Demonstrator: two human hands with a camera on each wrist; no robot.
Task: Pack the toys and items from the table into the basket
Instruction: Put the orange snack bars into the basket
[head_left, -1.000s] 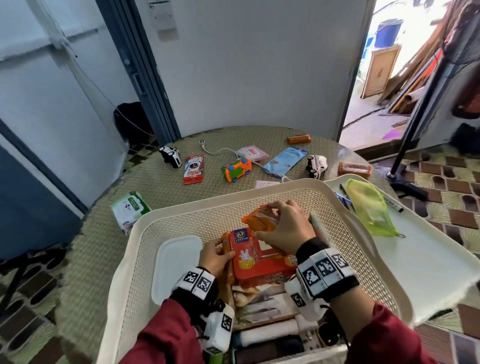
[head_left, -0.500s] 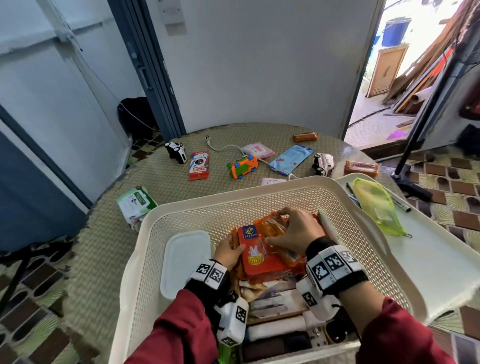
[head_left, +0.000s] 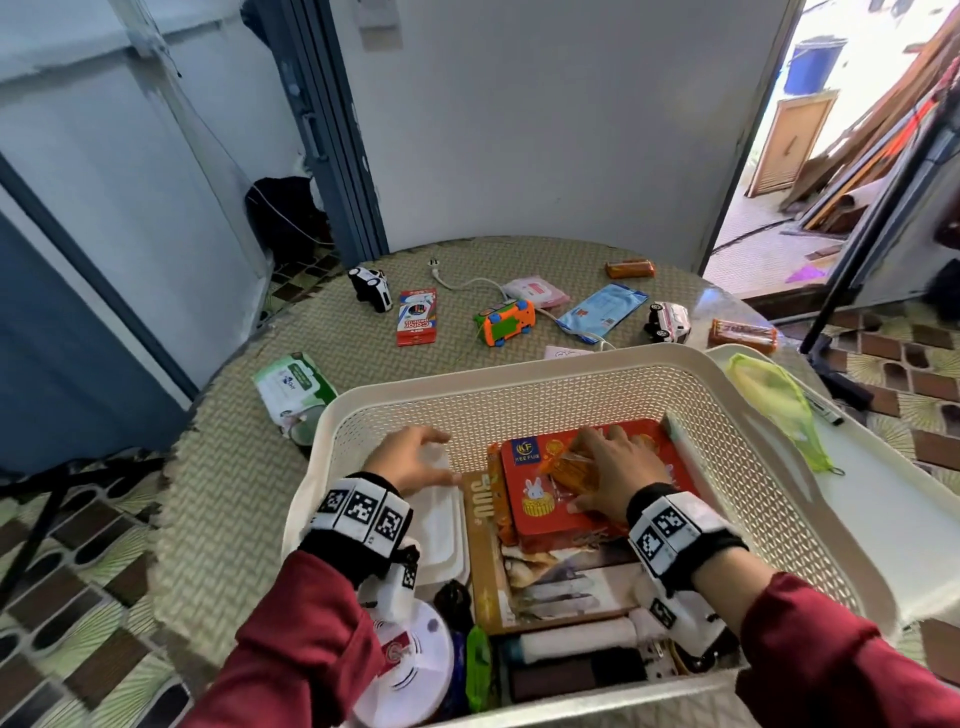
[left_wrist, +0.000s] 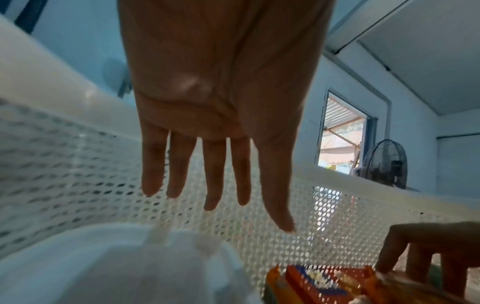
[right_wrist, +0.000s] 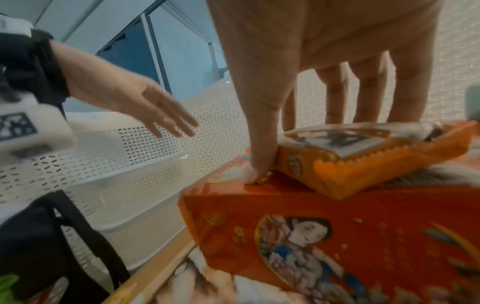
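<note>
A round woven-mat surface (head_left: 332, 358) is sitting in a room with pale walls, a blue door frame and an open doorway on the right giving onto planks outside. Spread across the far part of the surface are lying a black-and-white toy car (head_left: 371, 287), a red pencil box (head_left: 416, 317), an orange toy car (head_left: 505, 322), a blue packet (head_left: 602, 312), a white toy car (head_left: 669, 322) and a green wipes pack (head_left: 295, 387). The cream mesh basket (head_left: 519, 384) is standing at the near edge, its far wall rising between the hands and those loose things. Inside it, a red box (head_left: 535, 499) is lying flat on a picture book (head_left: 561, 582), its long side running left to right, beside a white lidded container (head_left: 441, 525). The right hand (head_left: 613, 478) is pressing an orange snack packet (right_wrist: 363, 156) down onto the red box, fingers straight on top and thumb tip touching the box beside it. The left hand (head_left: 410, 457) is hovering over the white container, fingers spread and released, holding nothing.
</note>
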